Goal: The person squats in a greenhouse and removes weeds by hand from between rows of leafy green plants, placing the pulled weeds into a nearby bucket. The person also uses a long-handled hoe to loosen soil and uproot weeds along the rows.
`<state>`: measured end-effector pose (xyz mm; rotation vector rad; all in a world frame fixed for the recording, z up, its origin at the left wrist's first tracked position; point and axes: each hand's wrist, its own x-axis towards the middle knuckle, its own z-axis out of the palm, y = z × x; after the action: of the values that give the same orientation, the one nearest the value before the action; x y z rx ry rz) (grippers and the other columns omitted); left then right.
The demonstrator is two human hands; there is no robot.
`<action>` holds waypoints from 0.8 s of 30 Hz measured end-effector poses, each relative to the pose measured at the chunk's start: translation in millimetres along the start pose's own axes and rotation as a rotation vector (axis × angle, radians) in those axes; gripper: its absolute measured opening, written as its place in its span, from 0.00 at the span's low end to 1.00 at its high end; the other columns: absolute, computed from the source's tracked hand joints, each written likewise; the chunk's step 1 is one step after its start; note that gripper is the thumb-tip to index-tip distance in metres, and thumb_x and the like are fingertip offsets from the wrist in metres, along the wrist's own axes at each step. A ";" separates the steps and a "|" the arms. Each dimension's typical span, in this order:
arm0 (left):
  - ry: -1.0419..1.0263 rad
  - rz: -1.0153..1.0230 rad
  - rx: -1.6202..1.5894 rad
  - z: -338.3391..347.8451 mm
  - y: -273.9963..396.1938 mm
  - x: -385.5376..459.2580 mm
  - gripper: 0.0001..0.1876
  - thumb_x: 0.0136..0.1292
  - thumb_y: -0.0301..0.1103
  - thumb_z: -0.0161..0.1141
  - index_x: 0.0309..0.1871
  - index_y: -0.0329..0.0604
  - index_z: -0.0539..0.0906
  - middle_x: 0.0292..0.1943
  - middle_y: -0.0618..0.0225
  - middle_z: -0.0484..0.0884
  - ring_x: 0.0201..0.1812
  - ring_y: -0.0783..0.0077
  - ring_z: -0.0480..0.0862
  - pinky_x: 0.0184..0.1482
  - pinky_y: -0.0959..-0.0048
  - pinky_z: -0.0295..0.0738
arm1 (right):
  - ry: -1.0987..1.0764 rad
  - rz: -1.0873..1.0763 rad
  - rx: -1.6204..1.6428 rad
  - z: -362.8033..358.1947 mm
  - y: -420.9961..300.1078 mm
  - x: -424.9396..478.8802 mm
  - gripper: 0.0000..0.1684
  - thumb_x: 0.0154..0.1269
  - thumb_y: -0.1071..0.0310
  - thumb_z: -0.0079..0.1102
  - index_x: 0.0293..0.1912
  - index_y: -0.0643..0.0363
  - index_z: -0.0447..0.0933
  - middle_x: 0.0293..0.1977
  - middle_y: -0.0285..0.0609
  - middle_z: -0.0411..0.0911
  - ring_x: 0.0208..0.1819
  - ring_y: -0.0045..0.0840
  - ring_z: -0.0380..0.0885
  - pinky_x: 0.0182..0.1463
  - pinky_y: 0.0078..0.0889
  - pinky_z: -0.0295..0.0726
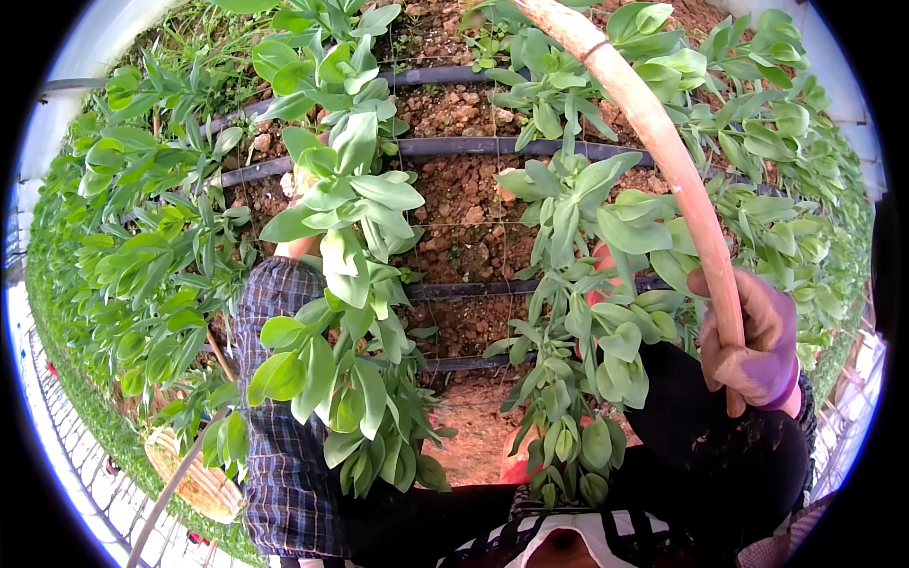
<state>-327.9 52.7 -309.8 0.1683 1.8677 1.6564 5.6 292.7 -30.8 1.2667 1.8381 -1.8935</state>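
My right hand [753, 341], in a stained purple and tan glove, is closed around the lower end of a curved wooden handle [682, 170] that runs up past the top edge; its far end is out of view. My left hand [302, 181] reaches down among leafy green plants [355, 206]. Leaves cover most of it, so its fingers and anything in them cannot be made out. A checked sleeve [284, 397] covers the left forearm. Another row of leafy plants [582, 334] stands between the hands and the wooden handle.
Black irrigation hoses [461, 146] cross the reddish, crumbly soil [461, 192]. Thin netting strings stretch over the bed. Dense plants [802, 199] grow on both sides. A thin pole [170, 490] and a woven straw-coloured item [192, 472] are at the lower left.
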 end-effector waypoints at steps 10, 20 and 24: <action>0.033 0.000 -0.020 -1.1 9.1 -7.9 0.14 0.54 0.26 0.59 0.46 0.40 0.77 0.37 0.67 0.79 0.35 0.72 0.80 0.38 0.74 0.75 | -0.008 0.000 0.045 -0.6 3.4 -2.1 0.38 0.37 0.71 0.60 0.53 0.76 0.65 0.16 0.39 0.72 0.14 0.15 0.69 0.17 0.13 0.63; 0.081 0.039 -0.066 -3.4 33.2 -20.9 0.14 0.54 0.24 0.59 0.46 0.40 0.77 0.36 0.69 0.79 0.34 0.73 0.81 0.36 0.74 0.76 | -0.033 0.005 0.058 -9.8 4.5 -7.2 0.37 0.37 0.71 0.57 0.52 0.77 0.65 0.15 0.40 0.71 0.12 0.17 0.69 0.16 0.15 0.65; 0.131 0.085 -0.081 -17.5 60.5 -47.8 0.15 0.55 0.22 0.56 0.48 0.40 0.77 0.35 0.70 0.80 0.31 0.76 0.81 0.34 0.77 0.78 | 0.037 -0.146 0.042 9.5 3.1 -9.4 0.39 0.35 0.68 0.55 0.51 0.78 0.65 0.14 0.37 0.69 0.12 0.17 0.68 0.15 0.15 0.64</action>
<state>-317.5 26.9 -235.8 0.1086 1.9086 1.8379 9.4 279.8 -28.0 1.2189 1.9693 -2.0054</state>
